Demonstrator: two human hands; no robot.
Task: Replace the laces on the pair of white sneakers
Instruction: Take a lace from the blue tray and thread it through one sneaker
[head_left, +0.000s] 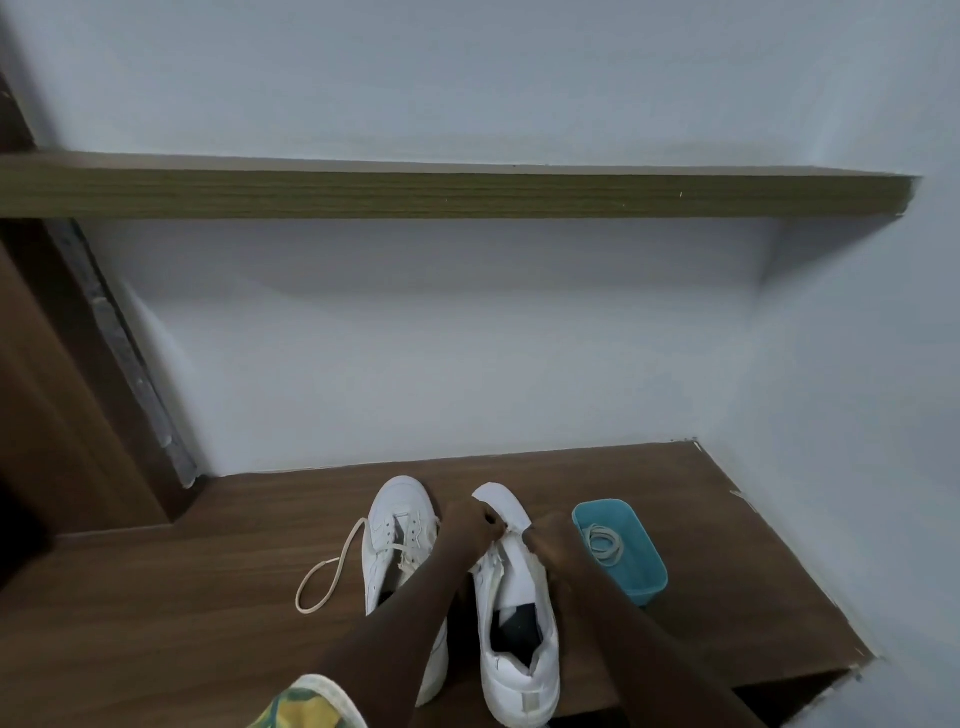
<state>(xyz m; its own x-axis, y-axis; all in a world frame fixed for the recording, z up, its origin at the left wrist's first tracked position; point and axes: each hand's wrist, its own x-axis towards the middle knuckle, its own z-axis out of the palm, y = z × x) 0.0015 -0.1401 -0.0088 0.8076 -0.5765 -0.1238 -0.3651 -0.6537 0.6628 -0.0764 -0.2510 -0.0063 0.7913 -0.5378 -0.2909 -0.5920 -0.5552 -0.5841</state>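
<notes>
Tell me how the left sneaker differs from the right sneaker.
The left sneaker has a lace trailing out in a loop; the right sneaker shows none. The left hand and right hand grip the right sneaker; neither holds the left sneaker. The right sneaker's tongue is flipped forward; the left sneaker's is not. Both are white.

Dim, cool, even light is falling from above. The long olive-brown wooden shelf (467, 195) is casting a broad soft shadow onto the pale blue-grey painted wall (467, 364) below it. The wide lens is bowing straight edges toward the corners, and fine detail is smearing softly throughout.
</notes>
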